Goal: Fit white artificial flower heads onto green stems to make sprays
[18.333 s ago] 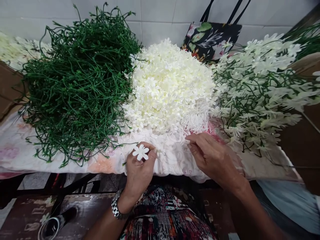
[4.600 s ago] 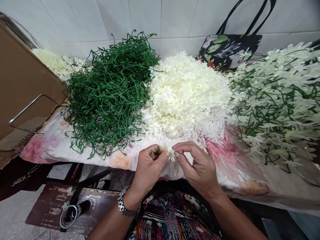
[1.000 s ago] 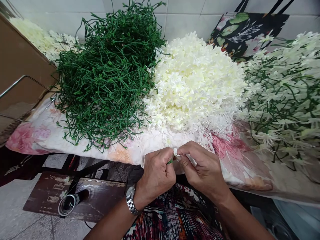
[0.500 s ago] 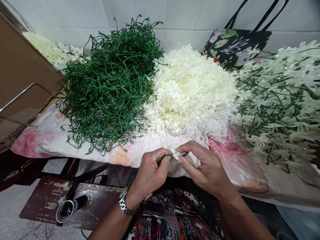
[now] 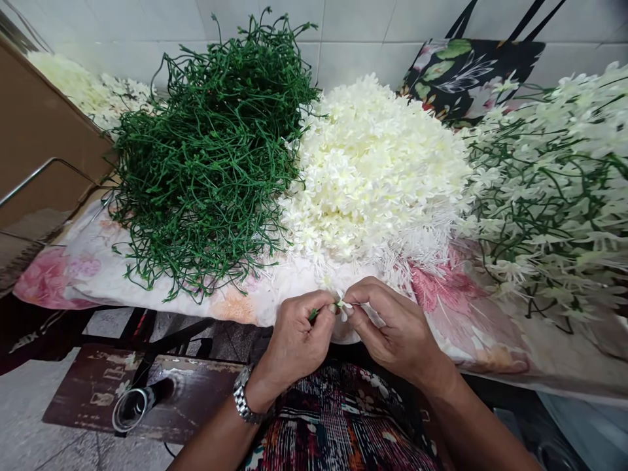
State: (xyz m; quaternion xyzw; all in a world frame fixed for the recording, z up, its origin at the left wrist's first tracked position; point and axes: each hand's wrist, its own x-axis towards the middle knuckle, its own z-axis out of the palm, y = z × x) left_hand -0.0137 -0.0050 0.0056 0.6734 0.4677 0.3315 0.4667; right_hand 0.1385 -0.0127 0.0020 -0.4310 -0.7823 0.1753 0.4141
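Note:
My left hand (image 5: 305,330), with a metal watch on its wrist, pinches a green stem whose tip shows between thumb and fingers. Close against it, my right hand (image 5: 387,320) has thumb and forefinger pinched on a small white flower (image 5: 345,307) at the stem's end. Beyond my hands lie a tangled heap of green stems (image 5: 210,163) at the left and a mound of loose white flowers (image 5: 377,170) in the middle. White flowers on green stems (image 5: 554,203) are piled at the right.
A floral cloth (image 5: 186,307) covers the work surface. A cardboard box (image 5: 49,124) stands at the left, a dark floral bag (image 5: 466,78) by the tiled wall. Below left, a glass (image 5: 131,409) rests on a brown wooden surface (image 5: 88,386).
My right fingers have closed in nearer to the flower and my left fingertips, and the flower shows less. The view has shifted slightly.

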